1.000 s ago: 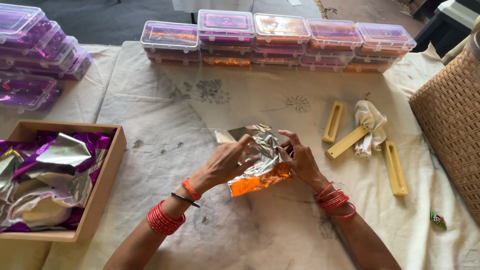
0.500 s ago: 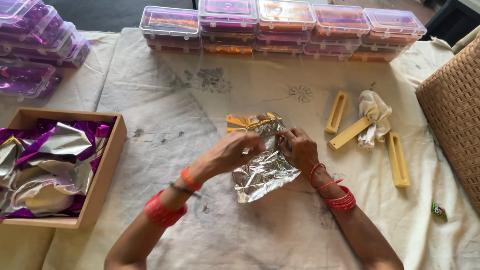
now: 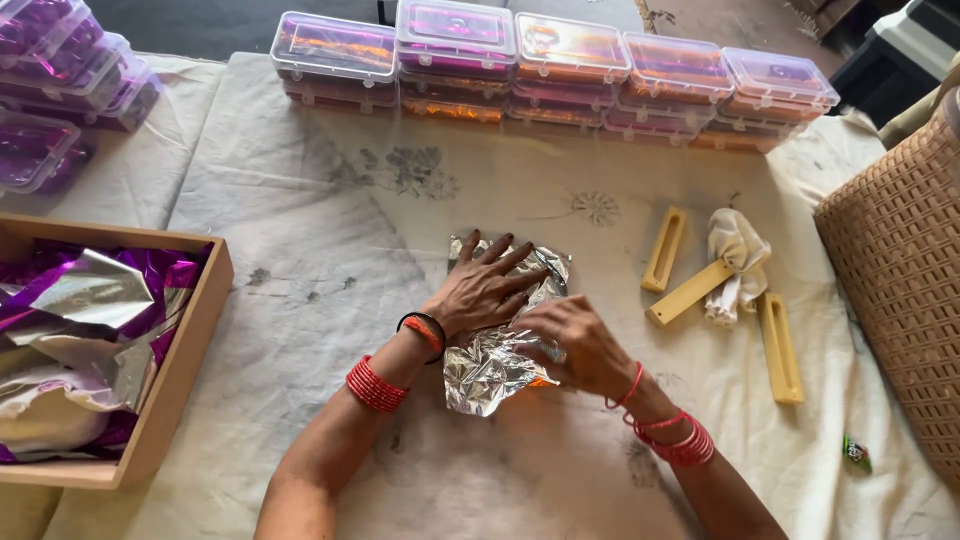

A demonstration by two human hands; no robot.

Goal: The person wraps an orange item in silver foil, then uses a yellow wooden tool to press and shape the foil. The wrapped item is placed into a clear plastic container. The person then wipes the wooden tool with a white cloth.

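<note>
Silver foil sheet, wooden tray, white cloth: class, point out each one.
silver foil sheet (image 3: 485,375), head view, crumpled lower corner.
wooden tray (image 3: 190,345), head view, right wall.
white cloth (image 3: 738,245), head view, bunched middle.

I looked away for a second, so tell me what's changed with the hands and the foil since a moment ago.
The silver foil sheet has come down from mid-air and lies on the cloth. The left hand has let go and presses flat on it with fingers spread. The right hand still grips the foil's right edge. The orange piece is almost covered. The yellow moulds, wooden tray and plastic boxes stayed put.
</note>
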